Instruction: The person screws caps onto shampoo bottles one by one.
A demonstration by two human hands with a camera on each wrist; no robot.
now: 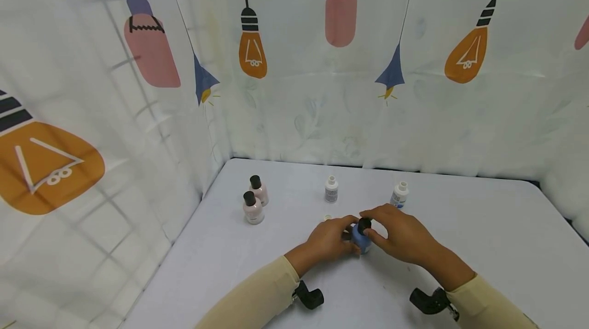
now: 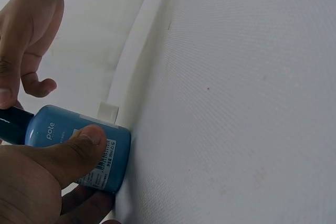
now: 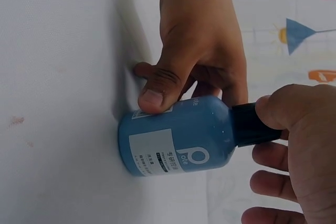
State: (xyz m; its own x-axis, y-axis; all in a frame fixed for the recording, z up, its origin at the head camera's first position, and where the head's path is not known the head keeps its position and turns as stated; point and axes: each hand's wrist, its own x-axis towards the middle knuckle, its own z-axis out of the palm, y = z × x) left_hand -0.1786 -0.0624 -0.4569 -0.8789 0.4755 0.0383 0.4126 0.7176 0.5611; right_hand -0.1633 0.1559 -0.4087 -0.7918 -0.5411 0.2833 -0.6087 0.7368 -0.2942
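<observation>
A blue bottle (image 1: 360,240) with a black cap (image 3: 251,124) stands upright on the table, white labels on its sides. My left hand (image 1: 327,241) grips its body, thumb on the label side in the left wrist view. From above, my right hand (image 1: 405,234) pinches the cap between thumb and forefinger. The right hand's other fingers stay off the bottle in the right wrist view. Just behind my left hand, the white top (image 1: 327,217) of another item peeks out, the rest hidden. A white bottle (image 1: 400,195) stands behind my right hand, its lower part partly covered.
Two pale pink bottles with black caps, a nearer one (image 1: 253,209) and a farther one (image 1: 258,189), stand at the back left of the white table (image 1: 483,247). One more small white bottle (image 1: 331,189) is at the back middle. A patterned curtain (image 1: 294,114) hangs behind the table.
</observation>
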